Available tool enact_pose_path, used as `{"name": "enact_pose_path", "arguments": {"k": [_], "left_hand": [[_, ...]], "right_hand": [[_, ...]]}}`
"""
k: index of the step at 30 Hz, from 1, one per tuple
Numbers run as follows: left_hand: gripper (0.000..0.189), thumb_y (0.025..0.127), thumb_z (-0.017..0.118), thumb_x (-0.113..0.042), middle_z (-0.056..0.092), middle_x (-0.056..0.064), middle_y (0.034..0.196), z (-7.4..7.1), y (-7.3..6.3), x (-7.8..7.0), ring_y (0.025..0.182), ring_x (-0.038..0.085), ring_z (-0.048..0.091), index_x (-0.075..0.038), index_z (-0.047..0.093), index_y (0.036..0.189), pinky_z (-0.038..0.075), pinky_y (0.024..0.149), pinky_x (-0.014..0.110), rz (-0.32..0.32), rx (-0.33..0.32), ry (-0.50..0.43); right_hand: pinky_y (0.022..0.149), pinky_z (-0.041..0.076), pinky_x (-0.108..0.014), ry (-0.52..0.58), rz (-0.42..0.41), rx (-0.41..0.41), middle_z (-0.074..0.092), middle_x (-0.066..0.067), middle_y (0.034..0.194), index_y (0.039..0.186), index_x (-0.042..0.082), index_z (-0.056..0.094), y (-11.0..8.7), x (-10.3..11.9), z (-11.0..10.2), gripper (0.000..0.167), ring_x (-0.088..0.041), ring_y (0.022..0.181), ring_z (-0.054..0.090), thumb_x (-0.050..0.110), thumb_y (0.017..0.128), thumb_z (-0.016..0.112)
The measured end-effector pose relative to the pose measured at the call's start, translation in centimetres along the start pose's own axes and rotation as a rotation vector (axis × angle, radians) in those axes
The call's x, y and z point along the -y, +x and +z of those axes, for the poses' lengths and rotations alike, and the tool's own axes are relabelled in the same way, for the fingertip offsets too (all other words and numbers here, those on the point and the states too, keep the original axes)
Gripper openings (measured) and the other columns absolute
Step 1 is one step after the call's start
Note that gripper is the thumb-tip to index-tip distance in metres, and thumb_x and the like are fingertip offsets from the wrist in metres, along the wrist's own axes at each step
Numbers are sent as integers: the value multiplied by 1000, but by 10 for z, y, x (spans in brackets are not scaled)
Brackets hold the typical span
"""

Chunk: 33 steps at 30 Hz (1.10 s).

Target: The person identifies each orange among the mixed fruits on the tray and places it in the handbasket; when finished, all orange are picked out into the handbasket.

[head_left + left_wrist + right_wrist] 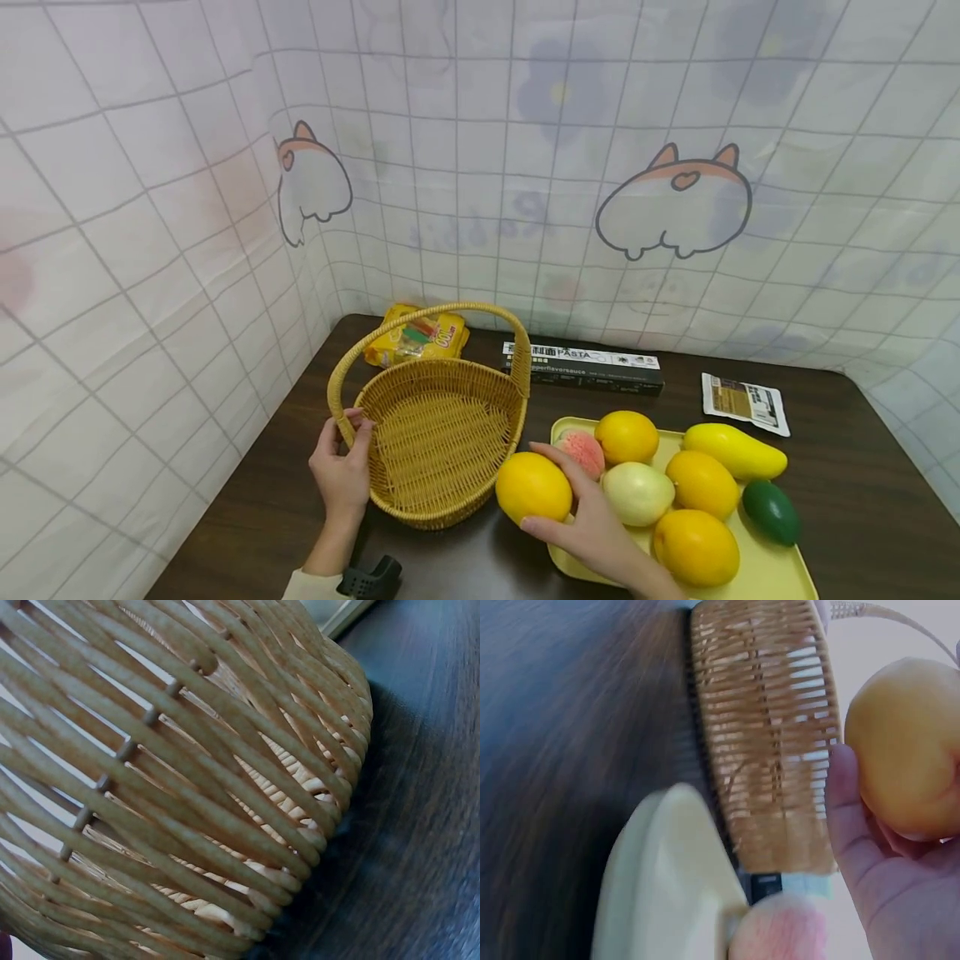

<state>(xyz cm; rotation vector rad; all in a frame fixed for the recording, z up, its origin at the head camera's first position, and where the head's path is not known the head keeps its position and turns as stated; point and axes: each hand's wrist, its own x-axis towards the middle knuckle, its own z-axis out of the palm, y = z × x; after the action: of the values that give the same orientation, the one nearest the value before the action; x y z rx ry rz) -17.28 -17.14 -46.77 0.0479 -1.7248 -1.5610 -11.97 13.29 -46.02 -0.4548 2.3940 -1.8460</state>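
My left hand point(341, 462) grips the left side of a woven basket point(442, 442), where the arched handle meets the rim. The basket's inside shows its bare woven bottom in the head view; its slatted wall point(187, 772) fills most of the left wrist view. Between the thumb and fingers of my right hand point(588, 521) is a smooth yellow-orange round fruit point(532, 490). The right hand is over the left edge of a pale yellow tray point(780, 567), close to the basket's right side. In the right wrist view a dimple shows on the held fruit point(907, 742).
On the tray lie a pink peach point(581, 452), several more yellow-orange fruits point(696, 547), a pale green fruit point(637, 493), a long yellow mango-like fruit point(733, 450) and a dark green one point(770, 512). Behind stand a yellow packet point(416, 337), a pasta box point(585, 368) and a pouch point(745, 402).
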Motion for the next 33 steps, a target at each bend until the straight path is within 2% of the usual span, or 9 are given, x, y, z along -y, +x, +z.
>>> {"name": "enact_pose_path", "arguments": {"k": [5, 11, 19, 23, 27, 29, 33], "left_hand": [[19, 87, 69, 2, 66, 20, 86, 0, 0, 0, 79, 7, 63, 12, 66, 103, 48, 67, 13, -3, 0, 5], [18, 88, 69, 2, 67, 16, 86, 0, 0, 0, 80, 6, 63, 11, 66, 103, 48, 68, 13, -17, -2, 10], [17, 87, 68, 5, 66, 20, 87, 0, 0, -1, 78, 6, 63, 11, 66, 103, 48, 66, 14, -15, -2, 17], [18, 87, 68, 3, 66, 20, 86, 0, 1, -3, 79, 8, 63, 12, 66, 103, 48, 67, 15, -11, 1, 17], [18, 87, 68, 4, 66, 20, 85, 0, 1, -2, 79, 7, 64, 12, 66, 103, 47, 67, 14, -10, 1, 22], [17, 87, 68, 5, 67, 19, 85, 0, 0, 3, 78, 6, 64, 11, 67, 103, 47, 66, 14, -11, -4, 25], [18, 86, 71, 2, 69, 12, 85, -1, 0, 25, 78, 5, 63, 5, 69, 103, 47, 66, 15, -6, -22, 34]], "right_hand": [[83, 52, -34, 63, -2, 22, 49, -3, 135, 143, 32, 42, 13, 8, 12, 76, -26, 103, 59, 18, 79, 81], [84, 51, -36, 43, -56, 0, 51, 0, 135, 142, 32, 42, 30, 10, 25, 76, -25, 105, 57, 22, 79, 82], [82, 52, -36, -47, -220, -25, 53, 7, 132, 139, 34, 45, 45, 13, 40, 75, -19, 103, 59, 26, 76, 85], [83, 52, -37, -72, -270, 14, 51, 10, 133, 139, 36, 44, 49, 22, 46, 77, -17, 106, 58, 25, 75, 85], [86, 51, -37, -84, -264, 65, 48, 10, 133, 138, 35, 45, 59, 26, 53, 73, -17, 108, 56, 28, 77, 84], [86, 50, -37, -108, -248, 83, 45, 9, 133, 139, 32, 45, 64, 27, 57, 71, -16, 107, 55, 31, 78, 83], [85, 50, -35, -139, -219, 130, 45, 7, 131, 138, 30, 46, 76, 27, 63, 71, -16, 106, 54, 37, 78, 82]]}}
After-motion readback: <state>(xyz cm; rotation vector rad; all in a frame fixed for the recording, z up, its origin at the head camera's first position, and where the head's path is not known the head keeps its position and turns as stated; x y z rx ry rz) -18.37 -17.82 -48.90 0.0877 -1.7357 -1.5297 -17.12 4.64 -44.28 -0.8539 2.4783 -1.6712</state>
